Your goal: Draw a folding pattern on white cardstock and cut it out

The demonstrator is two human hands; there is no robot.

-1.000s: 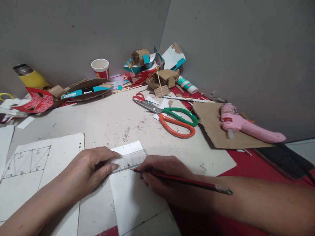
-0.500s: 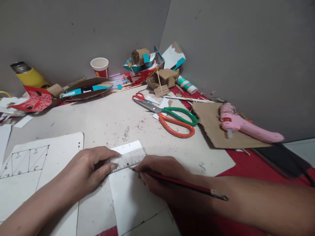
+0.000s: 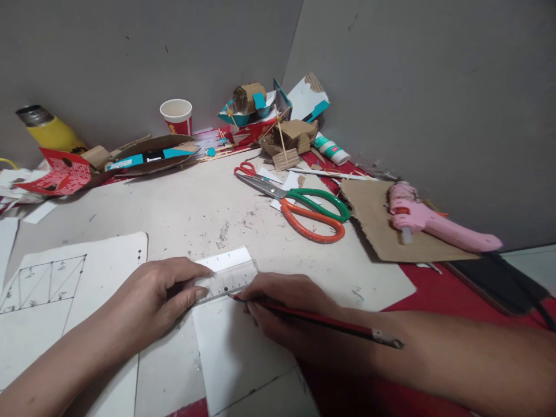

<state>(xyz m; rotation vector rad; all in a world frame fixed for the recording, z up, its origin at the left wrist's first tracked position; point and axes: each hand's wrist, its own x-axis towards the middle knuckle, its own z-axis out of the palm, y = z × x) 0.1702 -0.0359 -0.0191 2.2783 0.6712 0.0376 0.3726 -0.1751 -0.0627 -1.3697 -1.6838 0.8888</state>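
My left hand (image 3: 156, 298) presses a clear plastic ruler (image 3: 228, 281) flat across a white paper strip (image 3: 237, 347) near the table's front edge. My right hand (image 3: 286, 310) grips a red pencil (image 3: 330, 324), its tip touching the paper along the ruler's near edge. The pencil's metal end points back over my right forearm. To the left lies a white sheet with a drawn grid of triangles (image 3: 43, 284).
Orange and green scissors (image 3: 304, 211) and small red scissors (image 3: 245, 171) lie mid-table. A pink glue gun (image 3: 430, 223) rests on brown cardboard (image 3: 391, 231) at right. Paper cup (image 3: 176, 116), yellow bottle (image 3: 50, 130), glue bottle (image 3: 332, 150) and cardboard scraps line the grey walls.
The pencil tip has slid slightly left along the ruler's edge. My left hand and the ruler stay in place; the view shifted a little.
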